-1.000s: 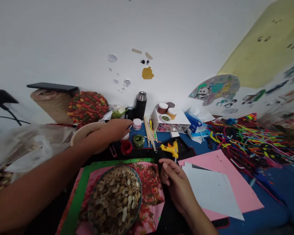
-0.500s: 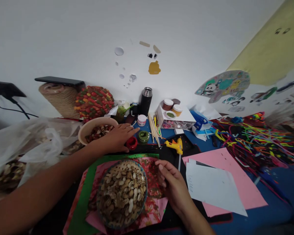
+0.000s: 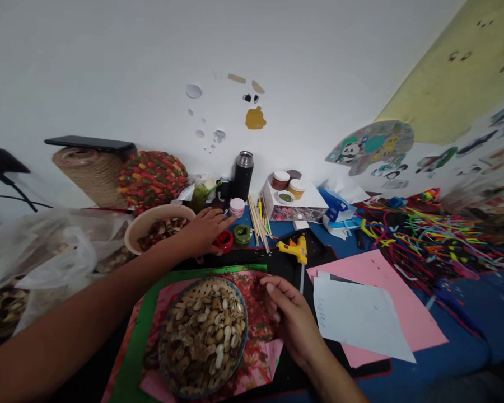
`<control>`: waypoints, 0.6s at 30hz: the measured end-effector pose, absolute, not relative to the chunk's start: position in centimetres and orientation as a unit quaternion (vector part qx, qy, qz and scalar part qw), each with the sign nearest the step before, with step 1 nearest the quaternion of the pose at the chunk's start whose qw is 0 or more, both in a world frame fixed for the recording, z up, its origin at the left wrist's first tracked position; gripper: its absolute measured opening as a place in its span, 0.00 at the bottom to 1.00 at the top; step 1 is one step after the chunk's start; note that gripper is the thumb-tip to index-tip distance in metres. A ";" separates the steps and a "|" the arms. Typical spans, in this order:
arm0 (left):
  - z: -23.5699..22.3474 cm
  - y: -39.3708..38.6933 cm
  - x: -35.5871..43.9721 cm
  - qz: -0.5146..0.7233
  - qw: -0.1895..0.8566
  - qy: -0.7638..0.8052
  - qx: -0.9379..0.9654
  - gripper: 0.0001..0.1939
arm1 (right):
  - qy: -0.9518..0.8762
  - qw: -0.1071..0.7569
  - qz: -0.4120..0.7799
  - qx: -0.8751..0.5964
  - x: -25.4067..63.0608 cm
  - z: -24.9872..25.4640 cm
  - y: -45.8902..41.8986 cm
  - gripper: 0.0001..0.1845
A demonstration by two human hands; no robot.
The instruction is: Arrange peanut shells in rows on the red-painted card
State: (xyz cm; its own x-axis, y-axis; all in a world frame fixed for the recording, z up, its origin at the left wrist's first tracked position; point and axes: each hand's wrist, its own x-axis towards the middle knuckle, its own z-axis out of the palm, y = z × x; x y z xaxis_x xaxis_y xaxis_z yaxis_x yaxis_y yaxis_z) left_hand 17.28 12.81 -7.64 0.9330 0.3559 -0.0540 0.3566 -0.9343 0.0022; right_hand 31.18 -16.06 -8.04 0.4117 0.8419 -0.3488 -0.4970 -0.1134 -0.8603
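Note:
Palm down, my left hand (image 3: 205, 230) hovers over the far left of the mat with its fingers stretched out. It is beside an open jar of red paint (image 3: 224, 242) and the pale pink lidded jar (image 3: 237, 207); whether it touches either is unclear. My right hand (image 3: 292, 313) is held to the right of a woven basket (image 3: 161, 341) of peanut shells (image 3: 205, 330). Its fingers are curled with the thumb against the index finger, and anything between them is hidden. Beneath the basket lie red-patterned paper (image 3: 256, 313) and a green sheet (image 3: 138, 336).
An open green paint jar (image 3: 242, 235), wooden sticks (image 3: 255, 221) and a yellow glue gun (image 3: 294, 248) lie beyond the mat. A bowl of painted shells (image 3: 135, 224) and plastic bags (image 3: 75, 252) are at left. White paper (image 3: 361, 313) and colourful pipe cleaners (image 3: 432, 235) are at right.
The view has turned slightly right, so the scene sits further left. My left hand has shifted slightly right relative to the jars. My right hand keeps its curled pose.

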 end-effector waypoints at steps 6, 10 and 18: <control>-7.4 13.2 17.8 -0.036 -0.003 0.181 0.983 0.55 | -0.195 0.667 0.463 -0.551 34.3 -7.0 -14.1 0.23; -6.6 13.0 17.8 -0.044 -0.010 0.182 0.982 0.52 | -0.207 0.698 0.377 -0.572 37.9 -6.0 -12.2 0.24; -4.9 12.5 14.2 0.044 0.036 0.203 0.977 0.48 | -0.282 0.662 0.262 -0.643 43.4 -5.4 -9.2 0.25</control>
State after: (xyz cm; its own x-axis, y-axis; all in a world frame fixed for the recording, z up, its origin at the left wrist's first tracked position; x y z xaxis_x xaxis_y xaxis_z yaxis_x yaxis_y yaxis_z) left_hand 14.19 12.54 -4.90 0.9135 0.4005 0.0711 0.3942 -0.9148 0.0880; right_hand 43.36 -9.17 -5.42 0.7041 0.7091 0.0365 0.0154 0.0362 -0.9992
